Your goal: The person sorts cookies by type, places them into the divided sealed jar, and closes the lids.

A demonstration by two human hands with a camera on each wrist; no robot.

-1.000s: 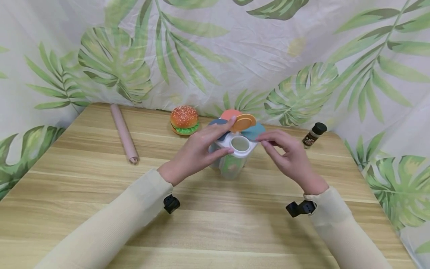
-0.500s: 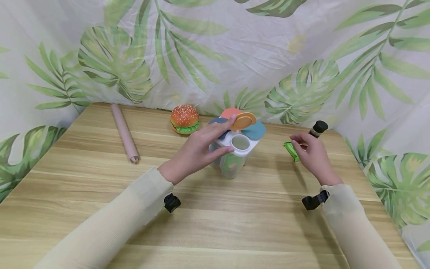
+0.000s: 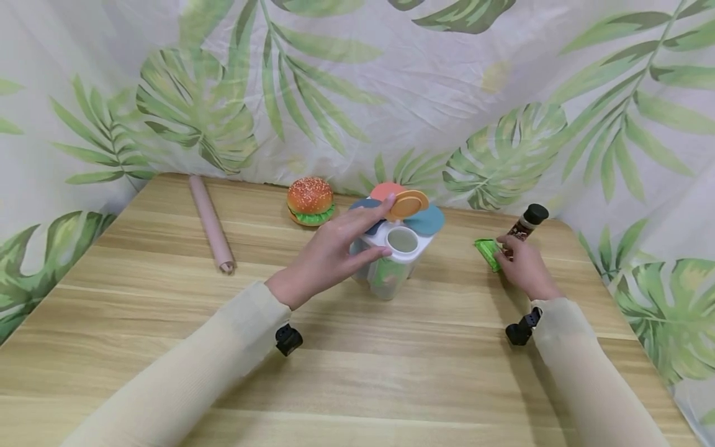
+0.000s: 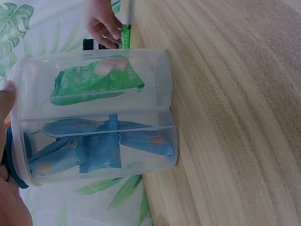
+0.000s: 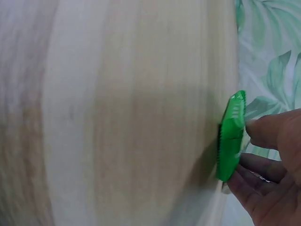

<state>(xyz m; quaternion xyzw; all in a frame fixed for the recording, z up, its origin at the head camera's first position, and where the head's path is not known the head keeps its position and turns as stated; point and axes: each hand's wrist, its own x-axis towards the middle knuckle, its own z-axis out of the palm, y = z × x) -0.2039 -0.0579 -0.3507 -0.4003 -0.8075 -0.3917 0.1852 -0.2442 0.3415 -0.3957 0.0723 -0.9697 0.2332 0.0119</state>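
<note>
A clear plastic storage container with several coloured flip lids stands mid-table; its orange lid is raised over a round opening. My left hand lies across its top, straight fingers at the orange lid and thumb at the white rim. Inside, the left wrist view shows a green snack packet and blue wrapped packets. To the right, my right hand pinches a second green snack packet lying on the table, the thumb and fingers at its edges.
Behind my right hand is a black-capped seasoning bottle. A toy hamburger sits left of the container, and a rolled pink mat lies farther left. The leaf-print curtain hangs along the table's back edge.
My right hand has moved from beside the container's teal lid to the right, then down to the green packet. My left hand stays on the container.
</note>
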